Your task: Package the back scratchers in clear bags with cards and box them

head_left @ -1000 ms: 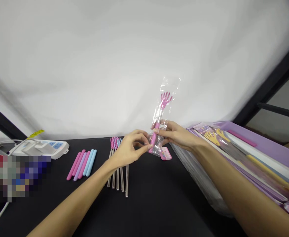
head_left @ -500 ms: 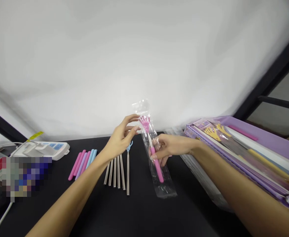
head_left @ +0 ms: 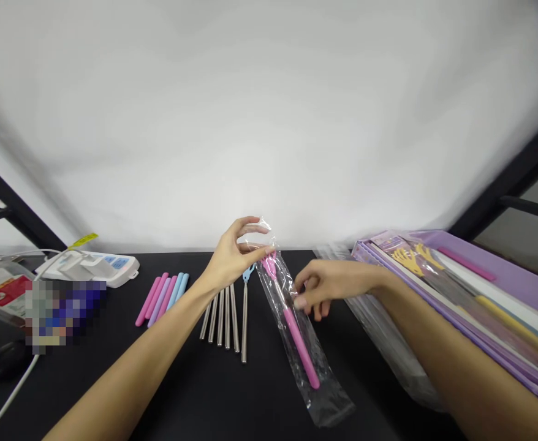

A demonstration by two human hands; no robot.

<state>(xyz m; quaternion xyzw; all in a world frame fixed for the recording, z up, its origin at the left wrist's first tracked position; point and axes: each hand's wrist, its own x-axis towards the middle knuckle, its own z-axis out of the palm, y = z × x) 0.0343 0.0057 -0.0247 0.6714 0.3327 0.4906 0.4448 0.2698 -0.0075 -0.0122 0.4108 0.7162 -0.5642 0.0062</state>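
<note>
A pink back scratcher (head_left: 302, 349) with a hand-shaped head and metal shaft lies slanted inside a clear plastic bag (head_left: 328, 404). My left hand (head_left: 236, 251) grips its top end, thumb on the pink head and fingers curved round the bag's upper part. Beside the shaft, at the bag's right edge, is my right hand (head_left: 326, 285), its fingers loosely bent and nothing visible between them. Below my left hand lies a metal rod with a blue head (head_left: 244, 318), beside several plain metal rods (head_left: 223, 321).
Several pink, purple and blue handles (head_left: 161, 300) lie to the left. A white power strip (head_left: 113, 269) and a cable are behind them. On the right stand a purple box (head_left: 439, 242) of packaged back scratchers and a stack of clear bags (head_left: 388, 349). A white wall rises behind the black table.
The bagged back scratcher has moved down toward me and lies lower. My right hand has let go of its handle and shifted right. My left thumb has come onto its head.
</note>
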